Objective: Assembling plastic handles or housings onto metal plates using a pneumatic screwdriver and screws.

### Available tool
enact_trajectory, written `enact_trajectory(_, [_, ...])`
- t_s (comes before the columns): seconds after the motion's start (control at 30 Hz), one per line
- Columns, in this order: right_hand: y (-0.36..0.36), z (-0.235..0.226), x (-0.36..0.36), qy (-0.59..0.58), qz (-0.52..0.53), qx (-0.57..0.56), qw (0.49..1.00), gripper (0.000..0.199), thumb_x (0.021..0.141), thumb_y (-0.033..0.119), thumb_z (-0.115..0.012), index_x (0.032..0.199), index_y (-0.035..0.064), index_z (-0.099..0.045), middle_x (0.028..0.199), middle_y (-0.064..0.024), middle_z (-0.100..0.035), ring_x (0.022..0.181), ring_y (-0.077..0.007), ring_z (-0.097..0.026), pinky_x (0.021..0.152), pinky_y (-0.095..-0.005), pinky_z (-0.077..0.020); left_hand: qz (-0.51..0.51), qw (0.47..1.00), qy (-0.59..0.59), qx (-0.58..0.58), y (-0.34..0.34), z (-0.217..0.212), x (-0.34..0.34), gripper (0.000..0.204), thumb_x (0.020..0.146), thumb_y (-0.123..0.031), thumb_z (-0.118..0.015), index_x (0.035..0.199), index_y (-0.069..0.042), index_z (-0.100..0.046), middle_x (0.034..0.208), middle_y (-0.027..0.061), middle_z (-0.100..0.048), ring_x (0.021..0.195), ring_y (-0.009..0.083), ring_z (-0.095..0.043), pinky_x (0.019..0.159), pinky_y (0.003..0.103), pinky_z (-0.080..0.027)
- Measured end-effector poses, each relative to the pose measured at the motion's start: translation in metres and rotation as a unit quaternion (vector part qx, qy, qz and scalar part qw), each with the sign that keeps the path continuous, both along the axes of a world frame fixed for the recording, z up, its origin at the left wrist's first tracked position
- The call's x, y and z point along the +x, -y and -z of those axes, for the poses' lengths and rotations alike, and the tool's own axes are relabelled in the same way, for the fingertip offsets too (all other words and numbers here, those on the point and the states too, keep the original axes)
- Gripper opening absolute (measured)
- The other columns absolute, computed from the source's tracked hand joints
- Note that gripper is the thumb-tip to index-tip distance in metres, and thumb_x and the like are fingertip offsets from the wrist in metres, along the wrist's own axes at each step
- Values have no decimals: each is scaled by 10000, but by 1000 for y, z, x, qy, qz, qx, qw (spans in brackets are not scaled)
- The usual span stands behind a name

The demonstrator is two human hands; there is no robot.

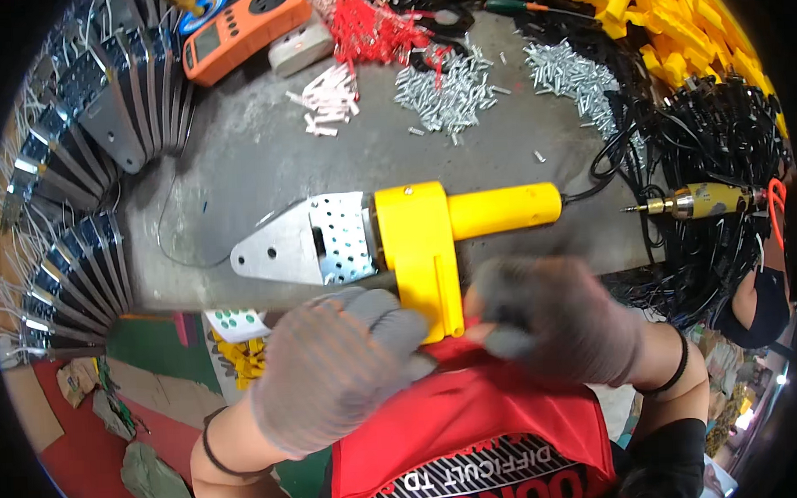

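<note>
A yellow plastic-pipe welding tool [412, 222] lies at the table's front edge, with its handle to the right. On its left end are a perforated metal cover and a pointed grey heating plate [280, 250]. My left hand [332, 365], in a grey striped glove, is closed beside the yellow body's lower end; anything within its curled fingers is hidden. Just right of that end, my gloved right hand [559, 322] is blurred, its fingers bent inward. What it may be pinching cannot be made out.
Screws [450, 89] and pale sleeves [330, 100] lie in heaps behind the tool. An orange meter [242, 35] stands at the back left, near stacked metal plates [139, 100]. To the right are a powered screwdriver [708, 200], black cables [710, 133] and yellow housings [672, 29].
</note>
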State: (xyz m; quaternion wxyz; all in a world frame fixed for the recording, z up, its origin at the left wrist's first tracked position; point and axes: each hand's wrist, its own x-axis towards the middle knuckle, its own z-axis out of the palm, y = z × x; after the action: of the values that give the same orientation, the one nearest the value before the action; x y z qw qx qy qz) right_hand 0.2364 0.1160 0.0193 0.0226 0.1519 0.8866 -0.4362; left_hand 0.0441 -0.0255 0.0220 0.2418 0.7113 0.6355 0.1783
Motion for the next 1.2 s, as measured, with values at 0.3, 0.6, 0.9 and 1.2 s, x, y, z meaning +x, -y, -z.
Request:
enact_trajectory(0.3, [-115,24,-1,105,137,231,958,174,731,166,-628,763,-1,-594,723,-189,-594,707,-394,-584,644,-418,-473,-15,983,-139,121,-111,6,-53,129,765,-138,-712,868,-66,-685,867,103,-628,825,326,-623,703,404,-486])
enact_trajectory(0.6, [-97,-21,11,1,230,85,969,84,689,24,-617,765,21,-583,649,-84,-535,574,-239,-551,543,-315,-427,54,966,-244,66,-143,25,-47,129,768,-144,-675,870,-68,-652,884,116,-616,818,323,-635,692,421,-495])
enact_trajectory(0.9, [-38,12,41,-128,248,169,946,208,760,45,-715,959,76,-663,810,-87,-606,686,-267,-625,597,-350,-497,131,981,-105,100,-143,1,19,152,759,-134,-644,909,-109,-643,750,105,-570,715,314,-623,606,422,-485])
enact_trajectory(1.2, [-36,45,43,-241,122,296,916,242,691,31,-708,911,102,-637,953,-70,-642,858,-261,-642,715,-366,-536,153,976,-136,70,-143,-1,31,158,790,-120,-595,935,-105,-655,816,112,-604,735,319,-631,614,414,-497])
